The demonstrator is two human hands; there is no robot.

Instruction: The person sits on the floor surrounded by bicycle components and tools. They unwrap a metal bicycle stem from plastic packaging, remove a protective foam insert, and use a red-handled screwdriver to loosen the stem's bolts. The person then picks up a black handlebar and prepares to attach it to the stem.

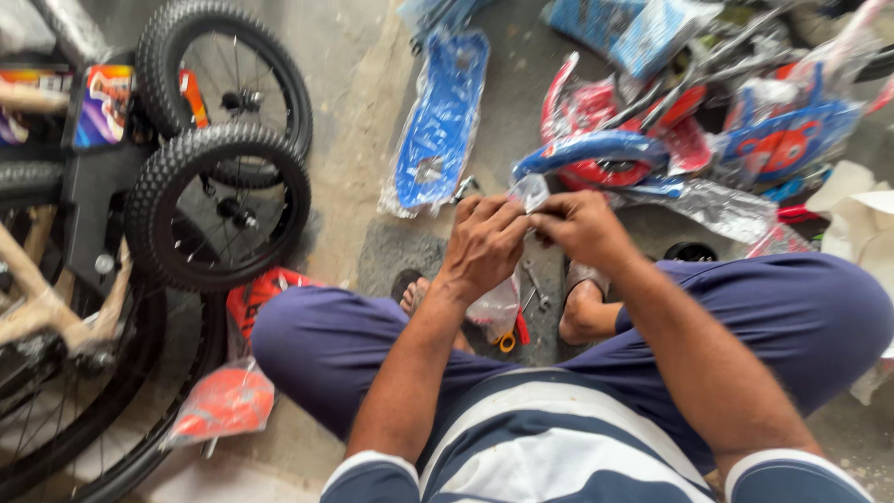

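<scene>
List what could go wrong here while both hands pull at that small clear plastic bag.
1. The left hand and right hand tug the clear bag at its top; if it rips suddenly, small parts may scatter on the concrete floor.
2. Loose wrenches lie between the bare feet, so a foot could press on them.

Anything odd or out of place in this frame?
Nothing damaged or spilled. Both hands, left hand and right hand, pinch a small clear plastic bag. Two small wheels and plastic-wrapped bike parts lie scattered on the floor.
</scene>
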